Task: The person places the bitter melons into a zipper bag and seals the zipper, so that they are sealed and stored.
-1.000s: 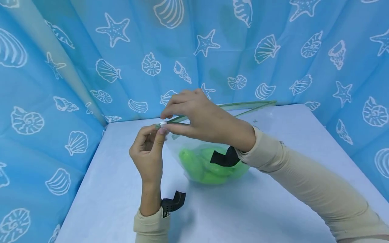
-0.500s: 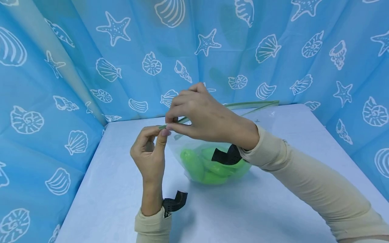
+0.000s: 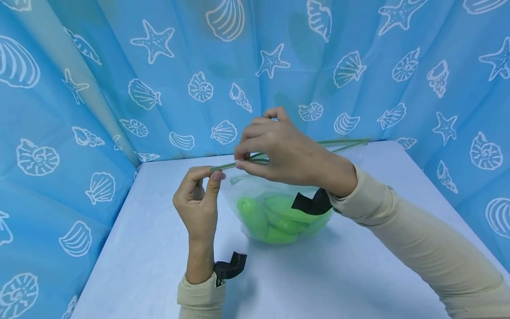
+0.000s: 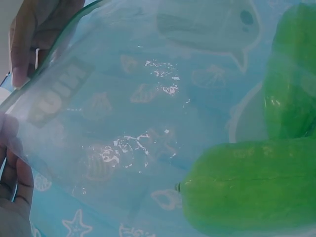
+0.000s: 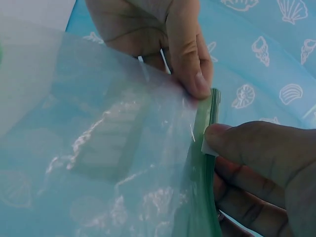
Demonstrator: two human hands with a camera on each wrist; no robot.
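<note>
A clear zip bag (image 3: 235, 190) with a green zip strip (image 3: 225, 166) stands on the table, holding several smooth, long, light green things like squash or cucumbers (image 3: 251, 217). My left hand (image 3: 199, 199) pinches the corner at the strip's left end between thumb and fingers. A little to the right, my right hand (image 3: 287, 150) pinches the small white slider (image 5: 210, 148) on the strip. Between the hands the strip runs as one line; beyond the right hand it parts into two edges. The right forearm and its camera mount hide part of the bag.
A white-covered table (image 3: 151, 248) spreads beneath the bag. Blue curtains (image 3: 167, 115) with white shell and starfish prints close off the back and both sides. Black camera mounts (image 3: 231, 266) sit on both wrists.
My right hand has slid rightward along the green strip with the white slider, away from the left hand. More strip now shows between them. The left hand keeps its pinch nearly in place.
</note>
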